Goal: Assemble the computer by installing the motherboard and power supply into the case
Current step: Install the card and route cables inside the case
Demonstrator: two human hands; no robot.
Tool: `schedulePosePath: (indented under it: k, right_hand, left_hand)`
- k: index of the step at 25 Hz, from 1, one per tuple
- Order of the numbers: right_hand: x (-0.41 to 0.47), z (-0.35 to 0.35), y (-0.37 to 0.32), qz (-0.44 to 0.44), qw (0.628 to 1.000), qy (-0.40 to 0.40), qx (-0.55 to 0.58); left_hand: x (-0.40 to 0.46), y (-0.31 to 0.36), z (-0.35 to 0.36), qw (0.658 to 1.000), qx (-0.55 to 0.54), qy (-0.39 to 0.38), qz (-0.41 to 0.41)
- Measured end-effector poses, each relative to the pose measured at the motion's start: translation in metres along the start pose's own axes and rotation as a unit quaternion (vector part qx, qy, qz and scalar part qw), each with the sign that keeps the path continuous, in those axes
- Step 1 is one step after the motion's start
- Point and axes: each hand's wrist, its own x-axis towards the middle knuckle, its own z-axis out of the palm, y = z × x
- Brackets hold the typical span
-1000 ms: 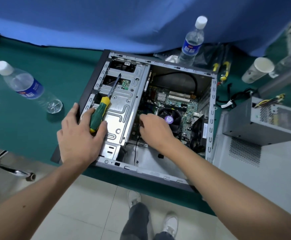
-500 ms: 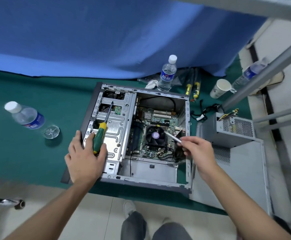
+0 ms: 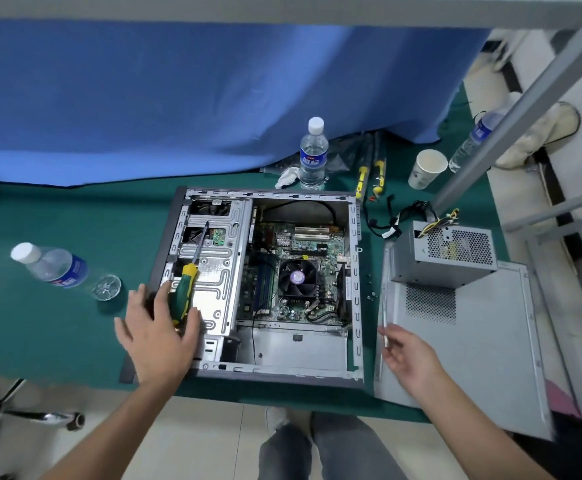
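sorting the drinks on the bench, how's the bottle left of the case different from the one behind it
The left bottle lies tipped over on the green mat, cap toward the far left; the bottle behind the case stands upright.
The left bottle lies alone on bare mat; the upright one stands beside a crumpled white wad.
The left bottle is well clear of the case; the upright one is close to its far rim.
Both are clear plastic with white caps and blue labels.

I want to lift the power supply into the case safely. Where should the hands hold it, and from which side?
Probably grip the power supply by its two plain side walls, coming from above. It lies flat on the side panel; its cables leave the far end, so avoid that end.
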Motion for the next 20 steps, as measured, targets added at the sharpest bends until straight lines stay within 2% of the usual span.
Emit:
schedulePosePath:
  k: [2, 5, 8, 10, 12, 14, 16, 18, 20]
  right_hand:
    - [0.012, -0.003, 0.005, -0.026, 0.991, 0.031, -0.124]
    - [0.023, -0.002, 0.013, -0.071, 0.943, 0.039, -0.322]
    - [0.028, 0.002, 0.017, -0.091, 0.879, 0.034, -0.468]
    - [0.026, 0.003, 0.015, -0.099, 0.861, 0.029, -0.498]
    - [0.023, 0.005, 0.001, -0.128, 0.862, 0.032, -0.49]
    - [0.017, 0.016, -0.023, -0.199, 0.872, 0.023, -0.446]
    - [0.013, 0.045, -0.052, -0.302, 0.863, 0.007, -0.406]
    - [0.017, 0.084, -0.075, -0.398, 0.817, -0.006, -0.417]
    - [0.023, 0.12, -0.084, -0.456, 0.746, -0.002, -0.485]
  left_hand:
    - [-0.002, 0.019, 0.001, 0.996, 0.008, 0.01, 0.09]
    - [0.01, 0.058, 0.015, 0.971, -0.001, -0.028, 0.238]
    - [0.034, 0.086, 0.037, 0.965, 0.025, -0.104, 0.241]
    - [0.039, 0.087, 0.051, 0.966, 0.053, -0.121, 0.221]
    - [0.038, 0.084, 0.059, 0.968, 0.057, -0.114, 0.218]
    - [0.038, 0.084, 0.063, 0.967, 0.059, -0.109, 0.224]
    - [0.039, 0.084, 0.065, 0.966, 0.07, -0.108, 0.222]
    - [0.041, 0.084, 0.065, 0.967, 0.07, -0.114, 0.217]
    - [0.036, 0.086, 0.063, 0.966, 0.071, -0.122, 0.215]
